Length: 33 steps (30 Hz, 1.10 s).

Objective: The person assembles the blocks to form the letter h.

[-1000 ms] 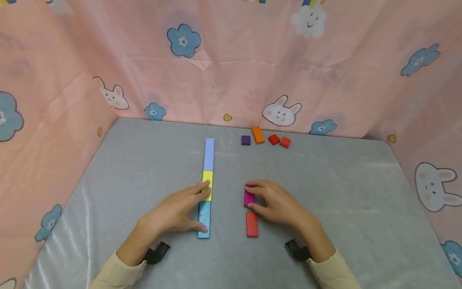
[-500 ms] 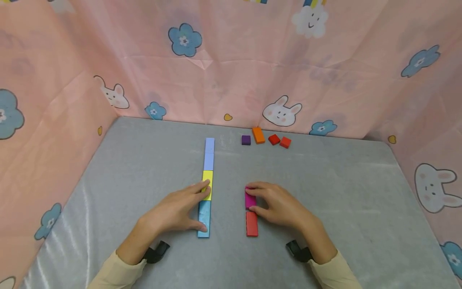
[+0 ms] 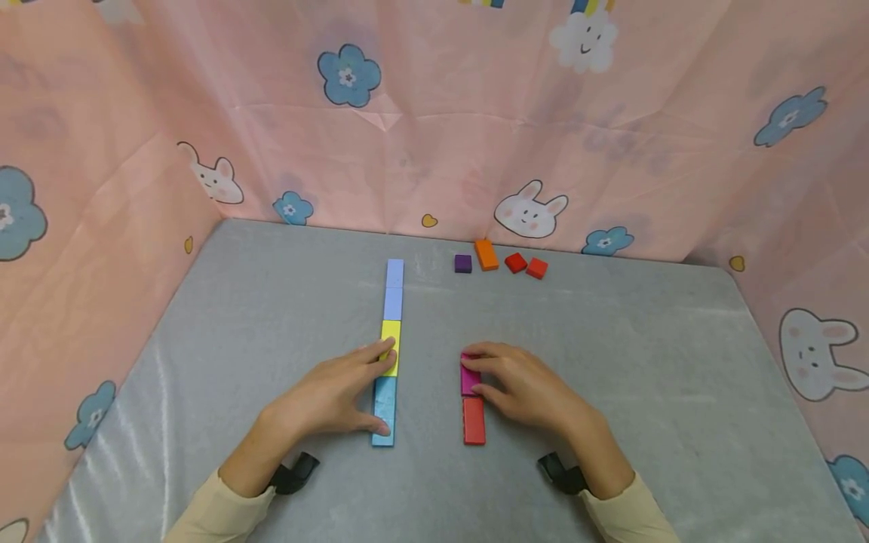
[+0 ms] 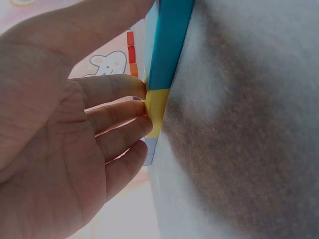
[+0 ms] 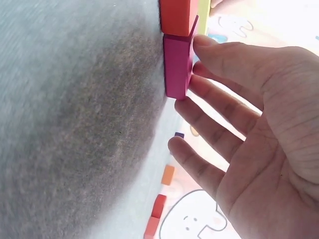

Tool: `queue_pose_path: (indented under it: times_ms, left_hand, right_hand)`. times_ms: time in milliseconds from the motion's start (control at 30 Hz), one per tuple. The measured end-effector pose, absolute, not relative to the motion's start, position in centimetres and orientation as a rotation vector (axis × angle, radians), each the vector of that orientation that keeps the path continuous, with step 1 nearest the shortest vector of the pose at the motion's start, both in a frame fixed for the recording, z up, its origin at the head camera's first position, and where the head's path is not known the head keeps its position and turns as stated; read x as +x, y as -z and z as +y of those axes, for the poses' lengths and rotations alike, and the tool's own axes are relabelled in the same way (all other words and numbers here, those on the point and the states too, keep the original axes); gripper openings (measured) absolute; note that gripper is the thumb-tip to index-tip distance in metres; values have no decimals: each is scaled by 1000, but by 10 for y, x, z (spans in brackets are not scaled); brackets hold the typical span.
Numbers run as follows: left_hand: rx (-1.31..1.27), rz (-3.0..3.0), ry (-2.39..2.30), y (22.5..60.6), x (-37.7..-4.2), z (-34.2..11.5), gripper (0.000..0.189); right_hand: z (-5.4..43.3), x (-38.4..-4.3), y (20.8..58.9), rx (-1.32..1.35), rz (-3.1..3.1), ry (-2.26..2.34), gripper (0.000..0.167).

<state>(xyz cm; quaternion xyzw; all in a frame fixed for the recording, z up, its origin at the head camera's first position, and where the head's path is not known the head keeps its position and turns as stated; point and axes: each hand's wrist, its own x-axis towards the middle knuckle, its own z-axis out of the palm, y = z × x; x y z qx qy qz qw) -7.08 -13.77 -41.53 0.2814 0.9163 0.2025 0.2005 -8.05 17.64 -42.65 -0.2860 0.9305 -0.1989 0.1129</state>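
1. Nearest: two cream sleeves [image 3: 220,507] [image 3: 631,507], with one black mount at each wrist [image 3: 294,473] [image 3: 562,471].

2. Near ends of two rows on the gray table [image 3: 645,339]: one blue block [image 3: 384,407], at nine o'clock from one large red block [image 3: 474,421].

3. Left hand [image 3: 322,396]: fingers slightly spread, fingertips on the one yellow block [image 3: 391,330], thumb on the blue block; no pinch is evident.

4. Right hand [image 3: 529,385]: thumb and index finger pinch the one magenta block [image 3: 469,379] near its two ends, the other fingers fanned. This block lies at twelve o'clock from the large red block.

5. Change: within the last second the magenta block has slid toward six o'clock, reducing a clear gap to a hairline or none; full contact cannot be confirmed. The two appear to be nearly joined as a second row, while the left row keeps its place.

6. Beyond the yellow block, at twelve o'clock: two periwinkle blocks [image 3: 393,304] [image 3: 395,273], end to end, making four in that row.

7. Far edge, twelve to one o'clock from the magenta block: one purple block [image 3: 463,263], one orange block [image 3: 486,255] and two small red blocks [image 3: 515,262] [image 3: 537,268]. Blocks in all: ten.

8. Farthest: pink printed curtain [image 3: 434,143].
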Motion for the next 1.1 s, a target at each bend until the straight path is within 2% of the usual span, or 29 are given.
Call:
queue_pose_path:
  times_ms: [1100]
  left_hand:
    - [771,2557,-570,414,-71,-137,105]
  right_hand:
    - [175,-78,420,-903,2734,557,39]
